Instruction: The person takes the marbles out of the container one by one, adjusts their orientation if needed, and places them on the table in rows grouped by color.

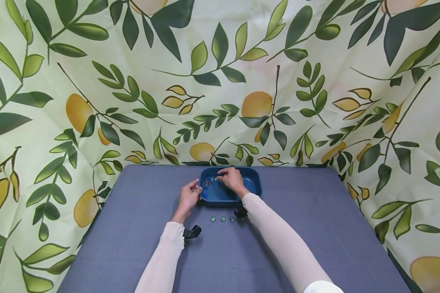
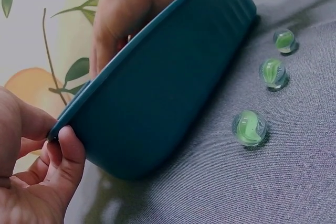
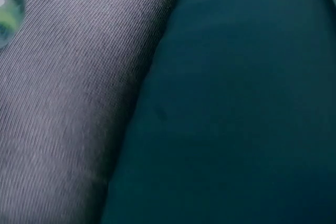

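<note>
On grey cloth (image 1: 132,228), left hand (image 1: 189,197) pinches the blue tray (image 1: 254,185) rim; right hand (image 1: 232,179) curls inside, grip unclear

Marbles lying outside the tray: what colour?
Clear glass marbles with green swirls; left wrist view shows them best.

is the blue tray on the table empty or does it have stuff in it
Not empty. The head view shows several small marbles lying along the left inside of the dark blue plastic tray; three green glass marbles lie outside it on the grey tablecloth.
</note>
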`<state>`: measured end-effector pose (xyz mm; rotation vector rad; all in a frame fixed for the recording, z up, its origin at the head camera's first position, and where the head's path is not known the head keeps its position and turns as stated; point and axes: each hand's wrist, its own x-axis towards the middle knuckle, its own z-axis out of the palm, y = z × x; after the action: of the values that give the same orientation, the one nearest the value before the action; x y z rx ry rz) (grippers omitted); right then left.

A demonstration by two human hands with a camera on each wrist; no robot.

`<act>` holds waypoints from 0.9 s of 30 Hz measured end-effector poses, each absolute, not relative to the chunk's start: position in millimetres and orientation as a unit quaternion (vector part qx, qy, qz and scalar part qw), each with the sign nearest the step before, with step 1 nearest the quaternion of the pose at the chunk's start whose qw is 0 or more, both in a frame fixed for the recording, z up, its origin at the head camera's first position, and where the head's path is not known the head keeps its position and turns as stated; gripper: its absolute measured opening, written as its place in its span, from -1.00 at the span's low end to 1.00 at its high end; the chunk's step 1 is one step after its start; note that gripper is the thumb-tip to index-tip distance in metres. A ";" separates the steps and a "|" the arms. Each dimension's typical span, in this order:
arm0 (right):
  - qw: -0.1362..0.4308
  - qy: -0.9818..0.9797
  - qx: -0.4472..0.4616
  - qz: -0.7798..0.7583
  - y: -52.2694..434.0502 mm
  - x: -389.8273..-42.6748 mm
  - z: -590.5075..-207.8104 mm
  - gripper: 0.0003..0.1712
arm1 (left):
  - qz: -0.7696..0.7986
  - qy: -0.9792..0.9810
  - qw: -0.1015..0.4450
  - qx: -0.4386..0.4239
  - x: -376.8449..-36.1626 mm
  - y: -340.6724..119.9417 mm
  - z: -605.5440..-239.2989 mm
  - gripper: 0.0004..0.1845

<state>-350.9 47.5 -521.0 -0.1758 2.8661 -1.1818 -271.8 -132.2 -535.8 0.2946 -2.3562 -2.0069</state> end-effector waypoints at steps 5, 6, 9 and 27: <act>0.030 0.923 -0.046 -0.380 40.8 -352.2 -525.6 -0.75 | -0.647 -0.757 0.017 0.095 -271.8 -131.9 -535.8 -0.52; 0.031 0.925 -0.044 -0.377 39.8 -352.6 -526.7 -0.74 | -0.647 -0.756 0.016 0.096 -271.9 -132.0 -535.8 -0.51; 0.030 0.930 -0.037 -0.365 36.9 -353.5 -530.6 -0.74 | -0.651 -0.752 0.011 0.099 -271.4 -131.9 -535.3 -0.51; 0.022 0.940 -0.030 -0.340 33.3 -355.4 -541.6 -0.77 | -0.656 -0.748 0.016 0.099 -271.3 -130.7 -538.7 -0.52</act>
<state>-355.4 33.3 -541.6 -0.0914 2.9123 -1.0524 -271.3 -130.7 -538.7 0.3075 -2.3277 -2.0392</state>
